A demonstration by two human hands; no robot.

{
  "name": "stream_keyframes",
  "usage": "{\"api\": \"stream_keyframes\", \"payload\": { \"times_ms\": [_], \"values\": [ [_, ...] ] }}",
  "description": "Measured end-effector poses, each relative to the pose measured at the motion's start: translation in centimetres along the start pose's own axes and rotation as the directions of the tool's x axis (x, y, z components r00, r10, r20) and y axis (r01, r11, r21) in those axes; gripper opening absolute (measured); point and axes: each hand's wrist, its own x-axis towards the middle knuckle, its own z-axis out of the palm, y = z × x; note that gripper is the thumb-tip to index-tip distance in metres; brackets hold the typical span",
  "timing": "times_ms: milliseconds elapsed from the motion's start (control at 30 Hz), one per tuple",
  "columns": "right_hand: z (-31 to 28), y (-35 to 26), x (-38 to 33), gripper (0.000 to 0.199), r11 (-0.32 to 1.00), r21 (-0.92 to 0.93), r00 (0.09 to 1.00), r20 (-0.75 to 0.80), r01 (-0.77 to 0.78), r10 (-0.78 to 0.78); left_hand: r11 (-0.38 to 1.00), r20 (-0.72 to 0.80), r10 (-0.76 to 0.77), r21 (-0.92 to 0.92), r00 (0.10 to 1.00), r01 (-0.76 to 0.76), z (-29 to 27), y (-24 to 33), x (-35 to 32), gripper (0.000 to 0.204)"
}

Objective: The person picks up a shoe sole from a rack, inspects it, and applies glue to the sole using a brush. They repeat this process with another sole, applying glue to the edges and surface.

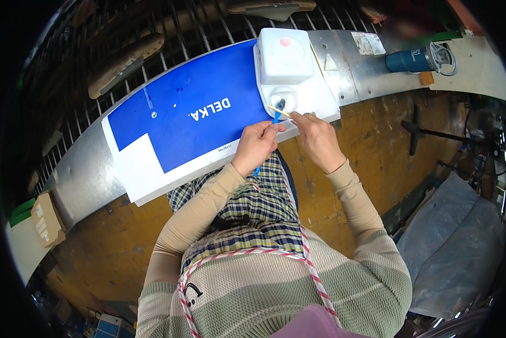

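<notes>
My left hand [257, 145] is closed round a slim blue brush [276, 116] with a dark head, like a toothbrush; its handle end sticks out below the fist. Between the fingertips of my right hand [319, 138] is a thin pale wooden stick [279, 111], which crosses the brush just below its head. Both lie over a small round whitish dish [286, 97] whose contents I cannot make out. Directly behind the dish stands a white box-shaped plastic container [286, 59] with a small red mark on top.
Under my work lies a blue-and-white printed cardboard sheet [196, 107] on a metal-topped bench [86, 174]. A teal tumbler [408, 60] lies on its side at the right. Beyond the bench runs a rack of metal bars [179, 28] holding worn, sole-shaped pieces [126, 65]. A cardboard box [47, 219] sits far left.
</notes>
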Motion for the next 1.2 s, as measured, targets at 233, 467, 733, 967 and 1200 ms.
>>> {"api": "stream_keyframes", "payload": {
  "times_ms": [233, 467, 733, 967, 1200],
  "values": [
    [0.8, -0.7, -0.1, 0.010, 0.997, -0.069, 0.994, -0.109, -0.038, 0.031, 0.988, 0.002, -0.061, -0.144, 0.998, 0.060, 0.8, 0.7, -0.3, 0.032],
    [0.1, 0.2, 0.3, 0.006, 0.983, 0.121, 0.990, -0.010, -0.139, 0.141, 0.987, 0.008, -0.074, -0.140, 0.997, 0.074, 0.8, 1.1, -0.4, 0.033],
    [1.0, 0.0, 0.0, 0.008, 0.984, -0.155, 0.989, -0.131, -0.083, 0.063, 0.989, 0.014, -0.080, -0.127, 0.997, 0.081, 0.8, 1.4, -0.5, 0.031],
    [0.1, 0.7, 0.3, 0.007, 0.976, 0.166, 0.989, -0.025, -0.139, 0.145, 0.981, 0.015, -0.134, -0.137, 0.991, 0.135, 0.8, 1.4, -0.3, 0.034],
    [0.7, 0.8, -0.1, 0.005, 0.992, -0.111, 0.978, -0.192, 0.063, -0.084, 0.972, 0.043, -0.171, -0.157, 0.984, 0.176, 0.8, 2.0, -0.4, 0.035]
  ]
}}
